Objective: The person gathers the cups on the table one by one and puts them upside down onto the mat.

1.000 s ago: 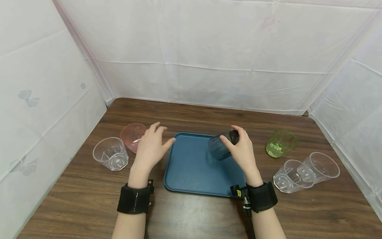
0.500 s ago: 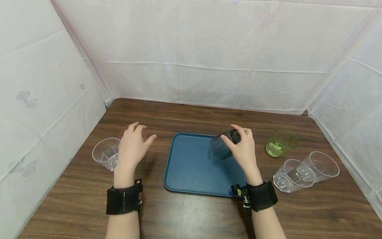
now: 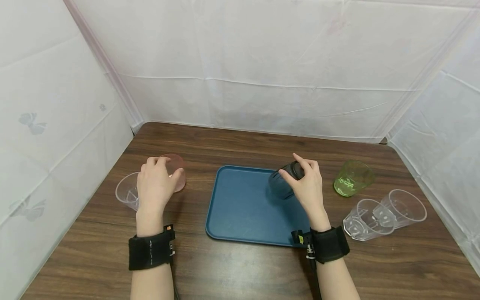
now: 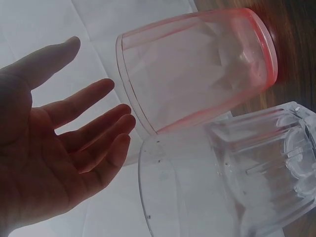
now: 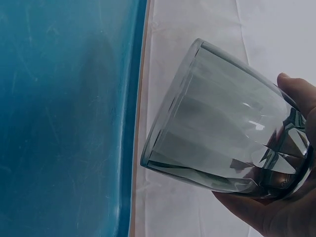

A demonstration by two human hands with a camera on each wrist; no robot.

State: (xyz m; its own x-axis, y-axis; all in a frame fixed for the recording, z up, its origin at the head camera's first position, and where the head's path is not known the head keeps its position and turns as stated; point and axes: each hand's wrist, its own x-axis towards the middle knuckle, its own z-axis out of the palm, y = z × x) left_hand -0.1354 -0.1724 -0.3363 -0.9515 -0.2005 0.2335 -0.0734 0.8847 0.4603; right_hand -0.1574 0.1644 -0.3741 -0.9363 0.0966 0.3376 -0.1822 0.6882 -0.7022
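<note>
My right hand (image 3: 309, 187) grips a smoky grey glass tumbler (image 3: 280, 186) by its base end, thumb and fingers on opposite sides. The tumbler is tilted mouth down over the blue tray (image 3: 240, 212); in the right wrist view its rim faces the tray. On the left, my left hand (image 3: 154, 183) hovers with relaxed, spread fingers and nothing in them. Just beyond those fingertips, in the left wrist view, are the rims of a pink tumbler (image 4: 197, 69) and a clear tumbler (image 4: 197, 182), both upright. From the head view, the hand partly covers both.
A green tumbler (image 3: 353, 179) stands right of the tray. Nearer on that side, two clear tumblers, one in front (image 3: 365, 223) and one behind (image 3: 408, 210), overlap in view. White sheeting (image 3: 262, 62) walls the wooden table (image 3: 232, 271) at the back and sides.
My left hand has moved left, from beside the tray to above the pink and clear tumblers. The right hand and grey tumbler have shifted slightly right.
</note>
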